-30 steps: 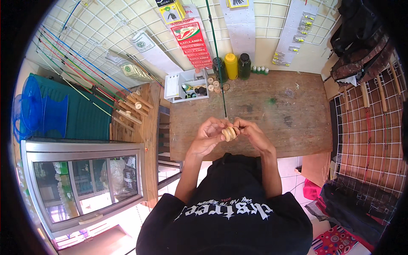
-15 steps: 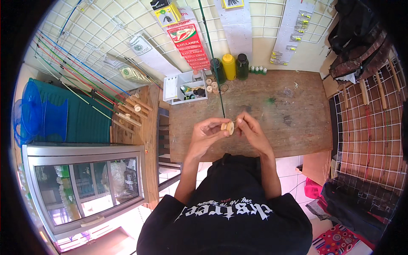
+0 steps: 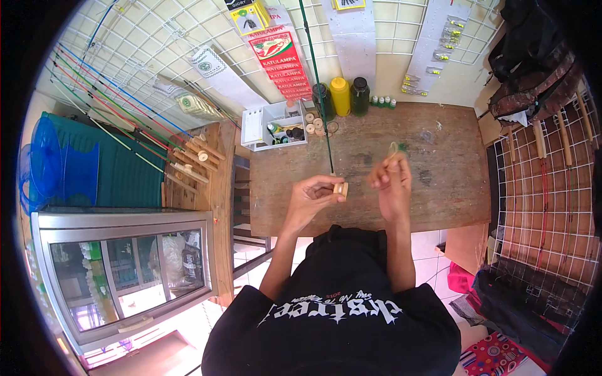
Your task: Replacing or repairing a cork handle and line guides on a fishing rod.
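Observation:
My left hand (image 3: 312, 196) grips a short pale wooden handle (image 3: 340, 188) at the butt end of a thin dark green fishing rod (image 3: 316, 81) that runs up across the wooden table (image 3: 439, 188) to the wall. My right hand (image 3: 390, 180) is raised a little to the right of it, fingers pinched on a small thin loop (image 3: 394, 150) that looks like a rubber band. The two hands are apart, above the table's front half.
A white tray (image 3: 276, 125) of small parts and wooden rings stands at the table's back left. Three bottles (image 3: 342, 97), green, yellow and dark, stand against the wall. More rods (image 3: 125, 119) lean at left above a glass cabinet (image 3: 119, 276). Bags hang at right.
My hands were together on the wooden handle; now the right hand has pulled away to the right and up, holding the small loop. The left hand still holds the handle.

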Demonstrator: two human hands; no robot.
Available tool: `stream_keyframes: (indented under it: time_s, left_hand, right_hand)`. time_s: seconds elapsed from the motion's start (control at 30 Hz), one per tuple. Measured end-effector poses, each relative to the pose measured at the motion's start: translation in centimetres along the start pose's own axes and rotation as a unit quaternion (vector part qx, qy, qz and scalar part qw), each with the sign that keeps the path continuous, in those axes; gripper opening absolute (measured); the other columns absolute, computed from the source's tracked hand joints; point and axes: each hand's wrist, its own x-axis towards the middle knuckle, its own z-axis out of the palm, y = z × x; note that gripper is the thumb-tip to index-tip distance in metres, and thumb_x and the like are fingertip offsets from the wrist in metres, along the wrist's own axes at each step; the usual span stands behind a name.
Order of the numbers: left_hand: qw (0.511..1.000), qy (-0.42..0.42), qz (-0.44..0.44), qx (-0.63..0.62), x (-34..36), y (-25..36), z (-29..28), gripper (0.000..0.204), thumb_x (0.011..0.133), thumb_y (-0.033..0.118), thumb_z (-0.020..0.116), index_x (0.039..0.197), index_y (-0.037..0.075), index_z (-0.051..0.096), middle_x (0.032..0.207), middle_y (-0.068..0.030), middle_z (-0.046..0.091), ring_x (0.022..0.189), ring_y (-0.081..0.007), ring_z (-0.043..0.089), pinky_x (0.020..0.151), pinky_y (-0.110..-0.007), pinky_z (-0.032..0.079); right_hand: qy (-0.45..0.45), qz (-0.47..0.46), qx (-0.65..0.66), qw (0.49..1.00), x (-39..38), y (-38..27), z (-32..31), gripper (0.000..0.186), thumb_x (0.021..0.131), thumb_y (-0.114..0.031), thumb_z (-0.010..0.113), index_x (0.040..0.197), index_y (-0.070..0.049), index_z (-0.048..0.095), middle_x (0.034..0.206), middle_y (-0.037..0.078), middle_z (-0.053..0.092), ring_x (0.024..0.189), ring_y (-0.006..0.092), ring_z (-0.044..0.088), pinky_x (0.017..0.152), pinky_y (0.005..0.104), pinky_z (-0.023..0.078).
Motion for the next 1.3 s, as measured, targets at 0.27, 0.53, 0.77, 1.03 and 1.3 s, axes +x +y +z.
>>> stream_keyframes:
  time_s: [0.27,0.53,0.77,1.03,1.3]
  left_hand:
    - [0.985,0.042,0.057,-0.157,0.1,0.8,-0.7,0.034,0.073,-0.008,0.070,0.103,0.001,0.056,0.102,-0.0079,0.062,0.094,-0.0152,0.060,0.079,-0.030,0.053]
    - [0.969,0.030,0.067,-0.236,0.2,-0.6,-1.1,0.030,0.079,0.006,0.070,0.103,0.003,0.052,0.099,-0.0089,0.060,0.085,-0.0196,0.063,0.068,-0.027,0.053]
    - [0.968,0.039,0.041,-0.246,0.1,-0.7,-0.5,0.025,0.080,0.002,0.068,0.100,-0.001,0.053,0.095,-0.0135,0.061,0.077,-0.0217,0.065,0.063,-0.028,0.051]
    - [0.979,0.051,0.043,-0.192,0.3,-0.4,0.0,0.025,0.079,-0.003,0.066,0.100,-0.003,0.053,0.093,-0.0133,0.061,0.076,-0.0200,0.065,0.063,-0.028,0.051]
    - [0.990,0.073,0.056,-0.102,0.3,0.3,0.2,0.027,0.075,-0.011,0.066,0.098,-0.003,0.053,0.092,-0.0128,0.062,0.076,-0.0170,0.064,0.064,-0.026,0.053]
  right_hand:
    - [0.112,0.029,-0.611,0.783,2.6,4.3,-13.1,0.018,0.084,-0.017,0.063,0.084,0.000,0.062,0.070,0.009,0.065,0.065,0.0202,0.062,0.060,0.0326,0.048]
    - [0.104,0.041,-0.712,0.693,1.9,4.2,-9.9,0.029,0.081,-0.013,0.066,0.108,-0.004,0.063,0.093,0.014,0.068,0.085,0.0249,0.067,0.073,0.0332,0.051]
    - [-0.125,0.078,-0.268,0.952,0.4,1.5,-0.5,0.028,0.084,-0.006,0.065,0.110,0.001,0.062,0.097,0.009,0.066,0.084,0.0121,0.061,0.072,0.0247,0.047]
    - [-0.126,0.004,-0.307,0.943,-0.5,1.8,0.6,0.015,0.082,-0.004,0.066,0.097,0.001,0.066,0.082,0.004,0.064,0.071,0.0068,0.054,0.063,0.0225,0.042]
    - [-0.038,0.005,-0.088,0.995,-0.3,0.8,-0.1,0.007,0.089,-0.008,0.060,0.090,-0.002,0.059,0.086,0.007,0.064,0.075,0.0122,0.059,0.067,0.0265,0.047]
